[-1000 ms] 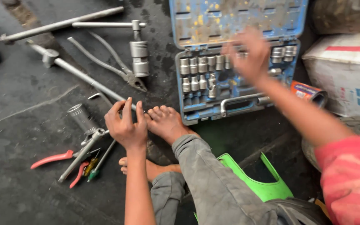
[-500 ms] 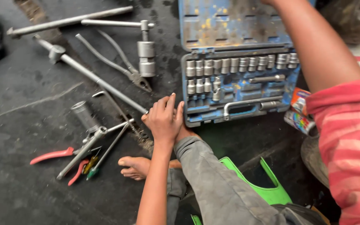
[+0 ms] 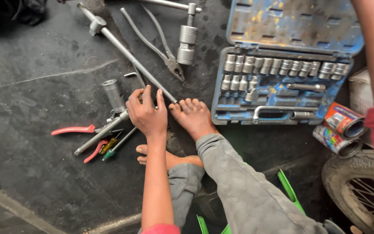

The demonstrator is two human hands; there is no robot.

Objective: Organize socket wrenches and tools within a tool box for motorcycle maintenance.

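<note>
Left hand [image 3: 147, 113]: fingers spread, palm down, resting on a cluster of steel tools [image 3: 109, 125] on the dark floor [image 3: 35, 86]. Tools' long axes run near-left to far-right beneath it. Right hand: out of frame; grip cannot be told.

The left hand [image 3: 146, 113] rests on the floor [image 3: 31, 173] at the middle, over a heap of tools. At its nine o'clock lie the pliers [image 3: 75, 129] and a socket [image 3: 113, 95]; at seven, two screwdrivers [image 3: 111, 145]. A long bar [image 3: 128, 54] runs from eleven o'clock down to the fingers. At twelve lie long-nose pliers [image 3: 161, 47], with a puller [image 3: 187, 41] just right of them. A bare foot [image 3: 193, 117] sits at three, touching the hand. Beyond it, at two, lies the socket case [image 3: 282, 65]. Two cans [image 3: 340, 130] lie at the case's five o'clock, a wheel [image 3: 353, 186] below them.
</note>
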